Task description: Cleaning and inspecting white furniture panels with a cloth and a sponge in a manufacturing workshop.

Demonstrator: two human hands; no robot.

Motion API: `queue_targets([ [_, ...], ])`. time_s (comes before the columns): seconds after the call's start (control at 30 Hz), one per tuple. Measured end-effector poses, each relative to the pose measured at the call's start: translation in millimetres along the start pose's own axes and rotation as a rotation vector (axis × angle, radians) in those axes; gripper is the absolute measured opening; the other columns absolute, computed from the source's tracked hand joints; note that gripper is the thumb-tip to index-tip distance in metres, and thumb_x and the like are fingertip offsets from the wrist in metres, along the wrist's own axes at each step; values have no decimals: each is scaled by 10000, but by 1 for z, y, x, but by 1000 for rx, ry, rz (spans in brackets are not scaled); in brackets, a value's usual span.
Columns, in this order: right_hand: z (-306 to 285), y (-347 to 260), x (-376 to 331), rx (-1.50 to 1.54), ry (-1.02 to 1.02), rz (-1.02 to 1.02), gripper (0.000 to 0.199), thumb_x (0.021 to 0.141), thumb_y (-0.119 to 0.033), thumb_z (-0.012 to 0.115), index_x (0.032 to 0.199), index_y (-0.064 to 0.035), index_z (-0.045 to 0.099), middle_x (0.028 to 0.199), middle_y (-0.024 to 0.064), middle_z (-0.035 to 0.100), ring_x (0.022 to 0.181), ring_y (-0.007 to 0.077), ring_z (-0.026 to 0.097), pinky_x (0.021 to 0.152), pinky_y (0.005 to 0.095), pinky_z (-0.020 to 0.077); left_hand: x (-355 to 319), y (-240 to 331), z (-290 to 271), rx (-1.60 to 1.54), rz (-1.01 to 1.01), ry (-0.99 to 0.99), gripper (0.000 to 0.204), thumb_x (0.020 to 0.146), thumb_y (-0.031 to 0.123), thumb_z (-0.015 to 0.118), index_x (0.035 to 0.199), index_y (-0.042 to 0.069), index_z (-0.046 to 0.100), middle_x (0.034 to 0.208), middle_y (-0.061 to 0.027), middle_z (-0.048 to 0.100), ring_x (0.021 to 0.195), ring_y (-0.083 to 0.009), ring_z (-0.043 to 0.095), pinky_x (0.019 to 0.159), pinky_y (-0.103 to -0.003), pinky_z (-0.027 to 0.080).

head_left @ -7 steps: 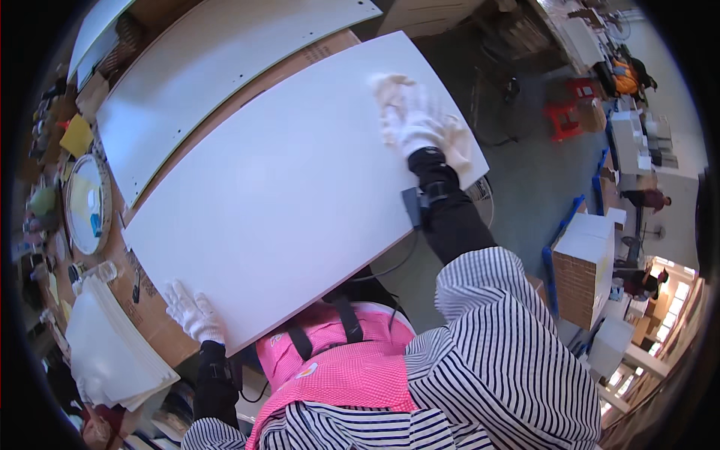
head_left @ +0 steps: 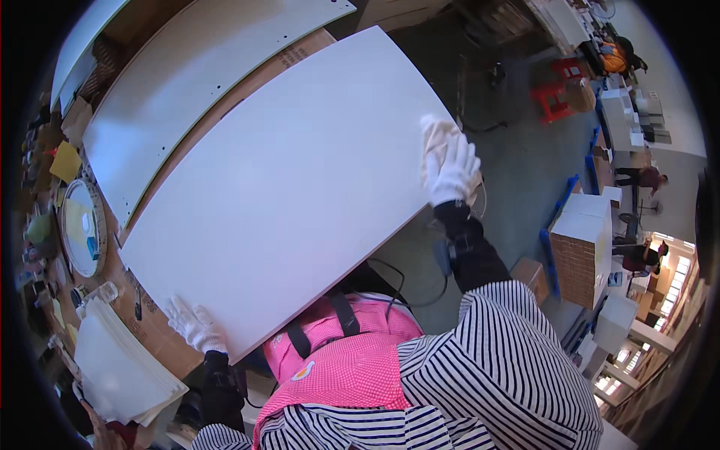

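At the L end, my left grip is spread, clamped on nothing, gloved palm at the short edge of a big white panel. Panel lies mid-view, slantwise over the cardboard-topped worktop, stretching btwn both grips. Looks stiff & prob. heavy-ish; smooth face likely slippery w/ gloves, corners apt to chip. I'd take it by opp. edges, not the face. At the R end, my right grip, fingers apart, lies over a soft pale cloth by the near corner.
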State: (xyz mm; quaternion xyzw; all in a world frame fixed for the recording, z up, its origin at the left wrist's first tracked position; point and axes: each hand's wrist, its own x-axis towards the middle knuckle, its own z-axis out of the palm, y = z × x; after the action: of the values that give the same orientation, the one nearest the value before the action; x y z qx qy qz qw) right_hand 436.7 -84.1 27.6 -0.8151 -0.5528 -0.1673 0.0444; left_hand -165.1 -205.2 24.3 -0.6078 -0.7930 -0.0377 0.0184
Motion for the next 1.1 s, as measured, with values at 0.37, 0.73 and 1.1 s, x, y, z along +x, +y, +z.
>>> queue_targets([
  [0.37,-76,-237,20,605,-521,-810,640,774,-415,688,1358,-211,523,1439,134,423,1327,392,385,1082,610,269,3,9,-14,-25,3,-11,648,958,316,448,1519,28,301,1577,-215,273,1483,-361,204,1210,-522,87],
  [0.73,60,-174,263,231,-94,48,741,917,-565,488,1499,-127,350,1542,165,350,1442,368,279,1164,538,171,5,18,-23,-28,-8,-43,647,956,285,427,1525,17,274,1580,-213,264,1486,-367,196,1212,-521,84],
  [1.1,36,-11,105,49,-97,52,701,948,-532,487,1520,-152,344,1550,146,355,1418,379,337,1162,541,227,-1,10,-18,56,-24,-63,648,944,287,472,1507,9,311,1579,-217,274,1474,-372,231,1179,-521,174],
])
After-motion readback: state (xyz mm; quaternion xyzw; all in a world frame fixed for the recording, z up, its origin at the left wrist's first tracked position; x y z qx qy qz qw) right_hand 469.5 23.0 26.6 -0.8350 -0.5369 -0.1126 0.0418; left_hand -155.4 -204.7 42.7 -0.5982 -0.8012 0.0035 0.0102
